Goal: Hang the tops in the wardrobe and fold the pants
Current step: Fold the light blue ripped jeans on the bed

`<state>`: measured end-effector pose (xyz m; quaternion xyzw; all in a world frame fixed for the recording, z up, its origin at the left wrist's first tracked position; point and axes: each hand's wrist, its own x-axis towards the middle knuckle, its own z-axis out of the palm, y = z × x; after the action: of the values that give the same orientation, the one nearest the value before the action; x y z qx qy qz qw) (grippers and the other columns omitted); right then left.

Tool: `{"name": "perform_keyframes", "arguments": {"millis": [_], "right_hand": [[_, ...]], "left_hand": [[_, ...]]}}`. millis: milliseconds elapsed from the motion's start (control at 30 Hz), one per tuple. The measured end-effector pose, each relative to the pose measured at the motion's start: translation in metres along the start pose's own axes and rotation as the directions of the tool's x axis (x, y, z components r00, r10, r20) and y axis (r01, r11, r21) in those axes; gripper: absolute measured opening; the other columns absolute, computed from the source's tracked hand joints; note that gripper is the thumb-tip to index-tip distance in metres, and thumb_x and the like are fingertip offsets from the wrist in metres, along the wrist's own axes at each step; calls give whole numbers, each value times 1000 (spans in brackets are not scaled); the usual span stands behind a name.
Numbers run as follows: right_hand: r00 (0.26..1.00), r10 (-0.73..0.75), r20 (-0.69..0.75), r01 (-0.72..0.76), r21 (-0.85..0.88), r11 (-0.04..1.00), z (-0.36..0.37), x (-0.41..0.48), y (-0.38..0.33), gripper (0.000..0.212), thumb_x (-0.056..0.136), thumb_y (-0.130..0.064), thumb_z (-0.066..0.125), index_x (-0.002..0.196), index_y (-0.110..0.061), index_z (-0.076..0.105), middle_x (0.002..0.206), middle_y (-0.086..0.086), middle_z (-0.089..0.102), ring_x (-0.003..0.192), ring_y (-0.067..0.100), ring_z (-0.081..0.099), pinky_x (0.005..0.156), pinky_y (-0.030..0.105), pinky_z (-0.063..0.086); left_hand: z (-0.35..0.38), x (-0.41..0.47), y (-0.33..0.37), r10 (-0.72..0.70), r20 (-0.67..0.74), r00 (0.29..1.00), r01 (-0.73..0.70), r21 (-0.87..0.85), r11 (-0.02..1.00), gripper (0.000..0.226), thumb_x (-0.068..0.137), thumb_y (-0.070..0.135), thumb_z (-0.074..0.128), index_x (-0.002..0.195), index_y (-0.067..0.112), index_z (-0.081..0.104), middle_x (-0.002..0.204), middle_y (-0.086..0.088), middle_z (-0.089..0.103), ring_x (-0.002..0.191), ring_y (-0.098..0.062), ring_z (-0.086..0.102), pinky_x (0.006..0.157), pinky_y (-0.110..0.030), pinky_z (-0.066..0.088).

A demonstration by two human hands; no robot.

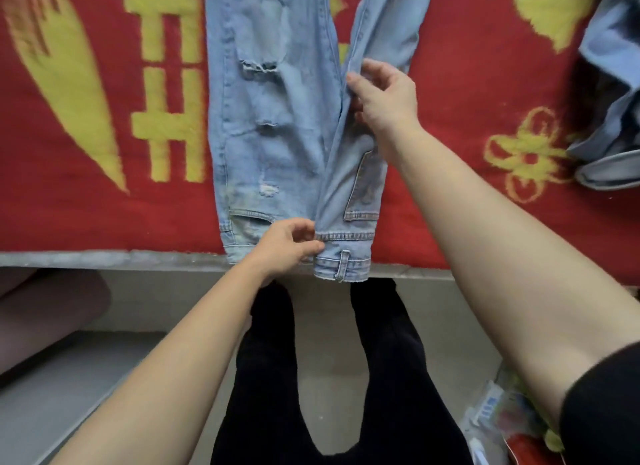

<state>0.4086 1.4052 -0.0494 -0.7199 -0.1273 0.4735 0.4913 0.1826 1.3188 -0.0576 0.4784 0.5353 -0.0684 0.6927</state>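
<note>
Left hand [287, 245] pinches the jeans [277, 118] at the waistband, low in the centre of my view; right hand [384, 94] pinches the turned-over leg's edge higher up. I see the jeans lying lengthwise on the red blanket [86, 205], mid-frame, with more denim [609, 118] at the right edge

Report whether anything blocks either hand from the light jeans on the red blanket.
Nothing visible does. The left hand pinches the jeans at the waistband, and the right hand holds the folded-over leg's edge farther up. Another denim garment lies apart at the right.
</note>
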Motion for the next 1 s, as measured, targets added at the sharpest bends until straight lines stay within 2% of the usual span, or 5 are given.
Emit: {"name": "perform_keyframes", "arguments": {"millis": [400,600,833,933,1000], "right_hand": [[978,-179,105,204,-336,919,176,9,43,20,79,-31,70,97,-30,77,67,-16,67,70,3,65,81,38,58],[914,-55,402,346,-700,624,211,18,67,59,86,-19,56,144,-25,49,120,5,66,113,22,61,97,30,48],[890,-69,451,404,-709,578,192,10,64,57,83,-16,53,140,-17,53,118,4,60,106,20,57,99,34,46],[822,-518,237,471,-794,385,160,-24,70,58,86,-32,59,142,-18,51,144,12,46,131,26,46,104,39,42],[814,-577,-70,274,-829,487,135,-52,81,75,86,-46,61,150,-18,36,156,17,29,143,29,31,112,41,29]], "left_hand": [[-127,-11,-83,-113,-322,940,52,-193,980,25,83,-1,72,105,8,65,90,-6,64,76,-12,58,57,-15,48],[-135,1,-101,-78,-447,891,63,-49,997,29,80,8,77,100,17,58,80,-1,62,67,-15,59,70,-33,54],[-136,3,-93,8,-401,916,64,168,984,16,83,11,73,98,14,67,77,4,59,59,-8,47,67,-27,45],[-142,-1,-93,-1,-353,936,77,201,977,15,84,17,71,93,24,61,88,-1,69,71,-16,62,78,-38,55],[-142,-4,-92,-40,-319,947,97,164,982,16,86,19,68,93,28,56,91,-1,70,83,-22,67,84,-45,54]]}}
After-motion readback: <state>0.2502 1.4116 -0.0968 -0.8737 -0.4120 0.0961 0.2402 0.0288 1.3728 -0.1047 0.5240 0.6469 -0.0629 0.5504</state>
